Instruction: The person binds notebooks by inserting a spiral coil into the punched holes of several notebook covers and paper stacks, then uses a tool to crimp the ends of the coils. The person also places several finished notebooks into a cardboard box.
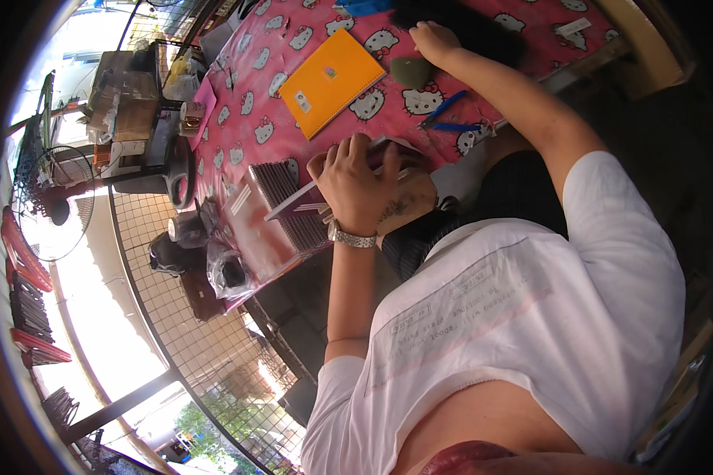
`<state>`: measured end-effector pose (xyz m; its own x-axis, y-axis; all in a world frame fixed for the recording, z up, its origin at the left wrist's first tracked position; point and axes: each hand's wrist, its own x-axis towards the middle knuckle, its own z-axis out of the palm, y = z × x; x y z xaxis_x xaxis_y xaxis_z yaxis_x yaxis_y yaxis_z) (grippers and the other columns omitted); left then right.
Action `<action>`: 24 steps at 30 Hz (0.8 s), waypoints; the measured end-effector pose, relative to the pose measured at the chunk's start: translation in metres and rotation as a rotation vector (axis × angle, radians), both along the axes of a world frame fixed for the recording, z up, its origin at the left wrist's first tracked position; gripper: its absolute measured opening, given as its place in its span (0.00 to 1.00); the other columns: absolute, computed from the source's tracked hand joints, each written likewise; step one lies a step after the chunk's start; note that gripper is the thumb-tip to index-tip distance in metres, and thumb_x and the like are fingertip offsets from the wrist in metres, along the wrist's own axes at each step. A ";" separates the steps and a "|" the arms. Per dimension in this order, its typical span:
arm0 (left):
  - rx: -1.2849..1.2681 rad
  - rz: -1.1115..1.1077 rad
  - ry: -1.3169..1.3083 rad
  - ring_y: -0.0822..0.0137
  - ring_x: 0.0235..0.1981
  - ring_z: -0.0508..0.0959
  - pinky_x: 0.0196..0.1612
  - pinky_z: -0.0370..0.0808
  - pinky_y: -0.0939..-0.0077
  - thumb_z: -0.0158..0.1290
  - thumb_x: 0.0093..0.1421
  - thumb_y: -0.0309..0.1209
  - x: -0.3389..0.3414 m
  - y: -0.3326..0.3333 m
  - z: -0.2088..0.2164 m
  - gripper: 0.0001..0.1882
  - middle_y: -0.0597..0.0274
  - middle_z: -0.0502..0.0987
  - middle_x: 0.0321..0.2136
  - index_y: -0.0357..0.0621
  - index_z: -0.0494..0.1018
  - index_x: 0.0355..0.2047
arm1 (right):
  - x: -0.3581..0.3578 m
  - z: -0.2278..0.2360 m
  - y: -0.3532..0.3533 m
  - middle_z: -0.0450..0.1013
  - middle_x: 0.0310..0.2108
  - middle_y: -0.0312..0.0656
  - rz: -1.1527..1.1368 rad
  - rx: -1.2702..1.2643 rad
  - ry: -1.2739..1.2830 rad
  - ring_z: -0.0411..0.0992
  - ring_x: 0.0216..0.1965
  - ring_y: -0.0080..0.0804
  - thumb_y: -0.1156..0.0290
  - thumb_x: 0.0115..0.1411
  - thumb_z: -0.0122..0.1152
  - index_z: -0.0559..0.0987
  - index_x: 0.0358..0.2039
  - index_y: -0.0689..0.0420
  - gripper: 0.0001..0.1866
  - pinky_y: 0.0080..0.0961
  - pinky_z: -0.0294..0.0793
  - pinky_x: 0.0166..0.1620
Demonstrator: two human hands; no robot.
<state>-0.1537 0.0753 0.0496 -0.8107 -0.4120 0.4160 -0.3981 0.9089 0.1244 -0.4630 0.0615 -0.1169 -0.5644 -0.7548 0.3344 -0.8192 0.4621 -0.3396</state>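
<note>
My left hand [356, 180], with a silver watch at the wrist, is bent over a dark maroon object [400, 149] at the table's near edge. Its fingers are curled, and what lies under them is mostly hidden. Beside it a thin pale strip [291, 201] crosses a ribbed dark stack [276, 187]. Farther off to the right, my right hand [436, 43] has its fingers drawn together at the edge of a blurred black thing [479, 32]. Whatever those fingers grip cannot be made out. A dark green rounded object [411, 73] lies just below that hand.
An orange notebook [333, 83] and blue-handled pliers [454, 116] lie on the pink patterned tablecloth [238, 87]. A tan marked piece [410, 202] is near my lap. Leftward are a clear plastic bag [231, 273], a wire fan [55, 202], cardboard boxes [131, 103] and a grid fence [154, 261].
</note>
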 end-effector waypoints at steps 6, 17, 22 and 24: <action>-0.120 0.171 0.110 0.60 0.26 0.76 0.46 0.66 0.61 0.59 0.50 0.44 -0.006 0.007 -0.017 0.16 0.62 0.75 0.19 0.47 0.70 0.19 | -0.001 0.057 0.000 0.77 0.36 0.47 0.024 0.030 -0.137 0.74 0.45 0.43 0.74 0.53 0.56 0.81 0.37 0.55 0.11 0.36 0.74 0.49; 0.019 -0.015 0.002 0.56 0.29 0.76 0.39 0.67 0.62 0.58 0.52 0.41 0.000 0.011 -0.006 0.14 0.60 0.76 0.24 0.45 0.72 0.29 | 0.105 0.144 0.119 0.72 0.32 0.24 0.801 -0.281 -0.343 0.68 0.43 0.20 0.62 0.59 0.62 0.83 0.42 0.41 0.10 0.32 0.53 0.57; 0.137 -0.114 -0.051 0.54 0.35 0.75 0.41 0.67 0.59 0.55 0.52 0.33 0.013 0.005 0.001 0.13 0.54 0.75 0.31 0.41 0.71 0.36 | 0.124 0.135 0.115 0.70 0.33 0.23 0.800 -0.385 -0.299 0.68 0.41 0.18 0.70 0.55 0.65 0.83 0.39 0.43 0.10 0.33 0.53 0.54; 0.155 -0.137 -0.019 0.53 0.35 0.75 0.42 0.67 0.58 0.54 0.52 0.30 0.015 0.004 0.002 0.12 0.54 0.75 0.32 0.40 0.71 0.37 | 0.127 0.138 0.115 0.70 0.32 0.24 0.843 -0.405 -0.347 0.70 0.39 0.19 0.73 0.55 0.64 0.82 0.38 0.45 0.10 0.30 0.58 0.51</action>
<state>-0.1384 0.0793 0.0514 -0.8705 -0.3555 0.3402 -0.2757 0.9251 0.2611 -0.3361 0.1763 0.0208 -0.0117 -0.8195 0.5730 -0.6516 -0.4284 -0.6260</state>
